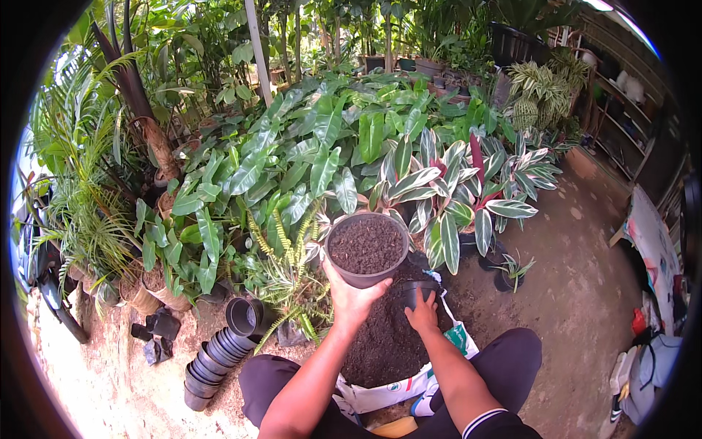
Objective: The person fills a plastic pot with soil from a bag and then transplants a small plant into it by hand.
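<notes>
My left hand (352,299) holds up a round black plastic pot (359,279) filled with dark potting soil (366,243). To its right and lower, my right hand (423,313) touches a second black pot (412,291), which sits partly in the soil heap; whether the fingers grip it I cannot tell. The heap of dark soil (378,351) lies in an opened white plastic sack (389,396) between my knees. At the lower left a leaning stack of nested black pots (211,365) rests on the ground, with another pot (244,316) at its upper end.
Broad-leaved green potted plants (323,142) and variegated plants (439,186) stand in front. A small potted plant (513,273) is at the right. Black plastic grow bags (159,329) lie at the left, near a vehicle's wheel (68,321). Shelves (625,120) stand at the far right.
</notes>
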`<state>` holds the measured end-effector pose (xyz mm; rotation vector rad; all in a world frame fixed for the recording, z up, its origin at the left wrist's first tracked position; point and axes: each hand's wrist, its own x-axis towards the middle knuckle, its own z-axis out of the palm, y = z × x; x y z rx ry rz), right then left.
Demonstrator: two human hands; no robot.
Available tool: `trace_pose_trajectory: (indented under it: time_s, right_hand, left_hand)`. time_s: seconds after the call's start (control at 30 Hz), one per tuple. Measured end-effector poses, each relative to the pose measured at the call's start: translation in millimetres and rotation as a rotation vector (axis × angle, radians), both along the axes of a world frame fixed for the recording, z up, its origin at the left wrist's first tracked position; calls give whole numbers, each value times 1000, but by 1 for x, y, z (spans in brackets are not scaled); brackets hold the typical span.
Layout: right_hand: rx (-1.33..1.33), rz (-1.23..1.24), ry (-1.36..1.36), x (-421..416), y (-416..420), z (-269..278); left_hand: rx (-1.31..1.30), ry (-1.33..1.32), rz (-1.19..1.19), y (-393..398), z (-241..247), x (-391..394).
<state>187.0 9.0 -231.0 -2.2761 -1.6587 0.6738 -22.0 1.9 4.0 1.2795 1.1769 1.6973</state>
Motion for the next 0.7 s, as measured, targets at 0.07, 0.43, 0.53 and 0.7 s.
trace_pose_trajectory:
  time_s: [0.07,0.43,0.53,0.7]
  right_hand:
    - [-89,34,-51,4,2,-5]
    - [248,-239,933,31,72,29]
    - [35,-48,1320,3,74,137]
    - [-85,170,1209,-9,57,200]
  left_hand:
    - [-5,30,9,5,-8,-1]
    - [-53,104,14,17,-34,14]
    - [-58,92,33,12,-48,3]
    - [-49,136,34,3,-55,13]
